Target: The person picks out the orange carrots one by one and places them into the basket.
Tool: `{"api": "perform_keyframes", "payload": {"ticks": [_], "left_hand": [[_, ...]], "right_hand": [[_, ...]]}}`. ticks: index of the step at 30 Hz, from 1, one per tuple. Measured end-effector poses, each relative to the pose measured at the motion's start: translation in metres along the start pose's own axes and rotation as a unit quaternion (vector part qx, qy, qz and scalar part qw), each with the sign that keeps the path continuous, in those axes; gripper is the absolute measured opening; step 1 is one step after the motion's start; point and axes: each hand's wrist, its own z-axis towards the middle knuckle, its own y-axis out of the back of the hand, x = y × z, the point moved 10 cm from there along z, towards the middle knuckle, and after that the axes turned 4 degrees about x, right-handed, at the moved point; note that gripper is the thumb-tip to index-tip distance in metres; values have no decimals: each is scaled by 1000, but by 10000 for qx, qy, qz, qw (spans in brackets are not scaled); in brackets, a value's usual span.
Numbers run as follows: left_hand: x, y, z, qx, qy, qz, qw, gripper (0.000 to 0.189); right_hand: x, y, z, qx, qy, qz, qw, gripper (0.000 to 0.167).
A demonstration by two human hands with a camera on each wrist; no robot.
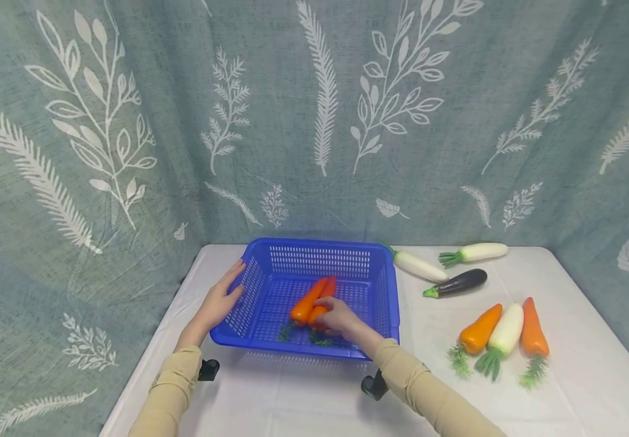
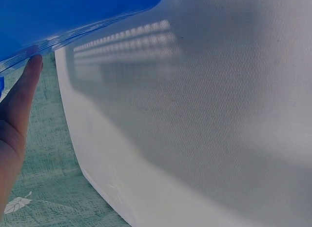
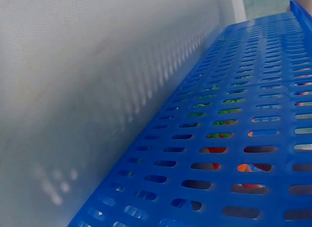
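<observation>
A blue plastic basket (image 1: 319,243) with slotted walls stands on the white table. Inside lie an orange carrot (image 1: 307,301) and a second carrot (image 1: 316,318) close beside it, their green tops toward the near wall. My right hand (image 1: 338,317) reaches over the near right part of the basket and grips the second carrot, covering its middle. Against the basket's left side, my left hand (image 1: 217,303) rests with its fingers extended along the rim. One of its fingertips touches the underside of the rim in the left wrist view. Through the slots in the right wrist view, bits of orange and green show.
Right of the basket lie a white radish (image 1: 420,267), another white radish (image 1: 483,252) and a dark eggplant (image 1: 463,283). Nearer me sit a carrot (image 1: 480,329), a white radish (image 1: 507,331) and another carrot (image 1: 534,328). A patterned curtain (image 1: 292,121) hangs behind the table.
</observation>
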Motion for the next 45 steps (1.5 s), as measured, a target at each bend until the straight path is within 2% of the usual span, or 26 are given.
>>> {"api": "perform_keyframes", "payload": {"ticks": [6, 11, 23, 35, 45], "left_hand": [[-2, 0, 1, 1, -10, -16, 10000, 50], [-2, 0, 1, -7, -39, -26, 10000, 50], [2, -2, 0, 44, 34, -15, 10000, 50], [5, -2, 2, 42, 49, 10, 10000, 50], [1, -1, 1, -3, -15, 40, 10000, 50]], "right_hand": [[8, 5, -1, -214, 318, -228, 9990, 47], [10, 9, -3, -438, 370, -210, 9981, 42], [1, -3, -1, 72, 46, 251, 9996, 36], [1, -3, -4, 47, -18, 385, 9992, 33], [2, 0, -3, -39, -27, 523, 9986, 34]]}}
